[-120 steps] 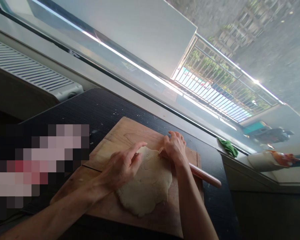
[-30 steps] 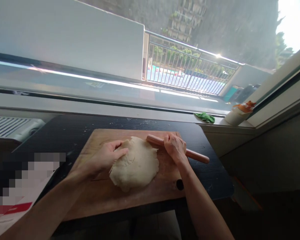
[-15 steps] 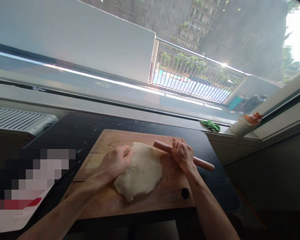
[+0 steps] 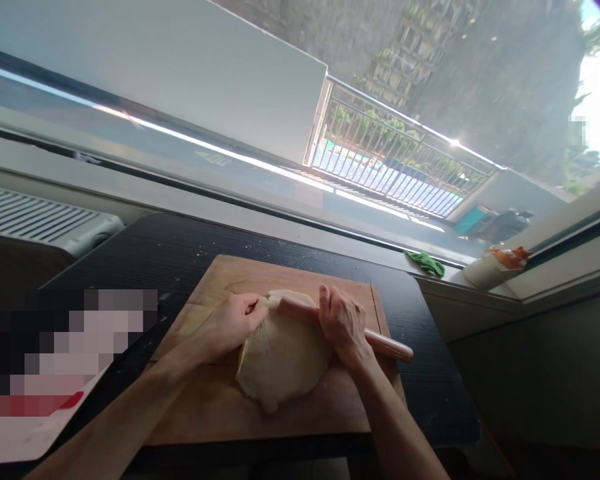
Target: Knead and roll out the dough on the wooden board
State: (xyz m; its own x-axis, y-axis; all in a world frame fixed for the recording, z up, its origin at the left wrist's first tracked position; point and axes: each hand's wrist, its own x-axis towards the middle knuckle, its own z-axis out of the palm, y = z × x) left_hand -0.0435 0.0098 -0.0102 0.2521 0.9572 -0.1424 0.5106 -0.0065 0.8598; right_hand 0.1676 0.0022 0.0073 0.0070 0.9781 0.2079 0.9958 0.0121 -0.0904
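A pale, flattened sheet of dough [image 4: 285, 357] with an uneven edge lies on a wooden board [image 4: 190, 407]. My left hand [image 4: 237, 320] is closed on the dough's upper left edge, pinching it between thumb and fingers. Wrapped round a wooden rolling pin [image 4: 390, 347] is my right hand [image 4: 343, 323]. The pin slants from upper left to lower right, its left end resting over the dough's upper right part and its right end reaching past the board's edge. My right hand covers the middle of the pin.
The board sits on a black table [image 4: 165, 243] with white specks near its far edge. Behind it, a windowsill carries a green cloth [image 4: 426, 263] and a pale container [image 4: 490, 270]. A white radiator [image 4: 45, 217] stands at left. A blurred-out area covers the lower left.
My right hand has moved the rolling pin left and toward me, from beside the dough's upper right edge onto it. My left hand still pinches the dough edge. The camera view has shifted slightly.
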